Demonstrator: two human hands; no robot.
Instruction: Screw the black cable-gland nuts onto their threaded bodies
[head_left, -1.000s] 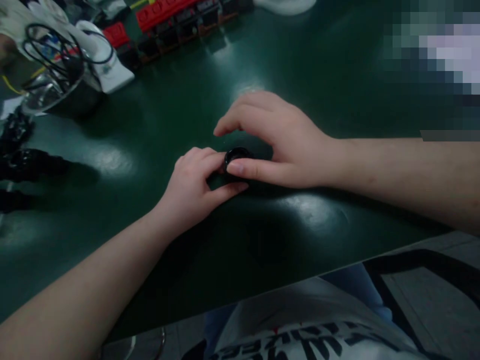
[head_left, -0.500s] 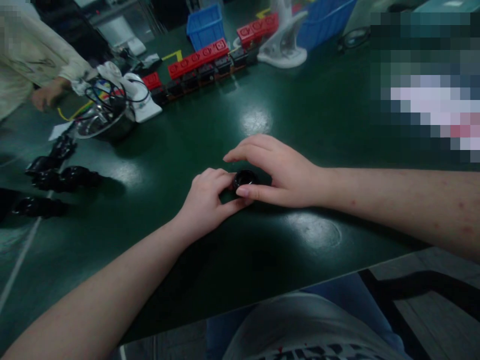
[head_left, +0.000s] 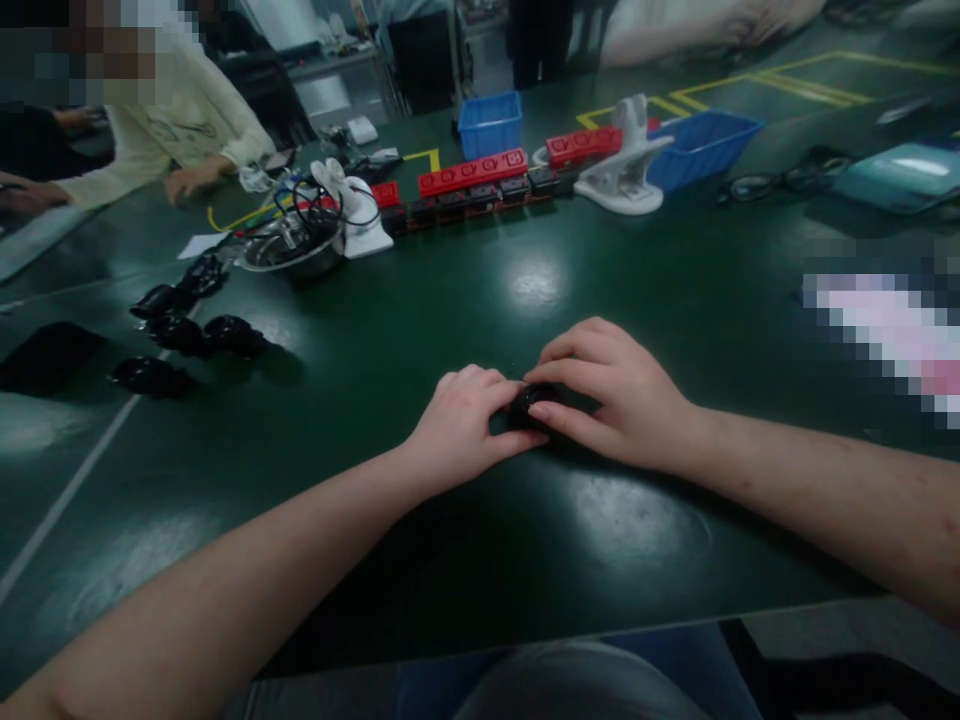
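Observation:
A small round black part (head_left: 529, 403) lies on the dark green table (head_left: 600, 290), pinched between both my hands. My left hand (head_left: 461, 425) grips it from the left with curled fingers. From the right, my right hand (head_left: 611, 390) closes over it with thumb and fingers, hiding most of the part. Both forearms rest low over the table near its front edge.
Several black parts (head_left: 187, 330) lie at the left. Behind stand a metal bowl with wires (head_left: 289, 250), white holders (head_left: 622, 165), red sockets (head_left: 472, 172) and blue bins (head_left: 701, 145). Another person's hands and sleeve (head_left: 184, 150) work at the far left.
The view has tilted up, showing more of the far table. My right fingers have come down closer over the black part; both hands keep hold of it.

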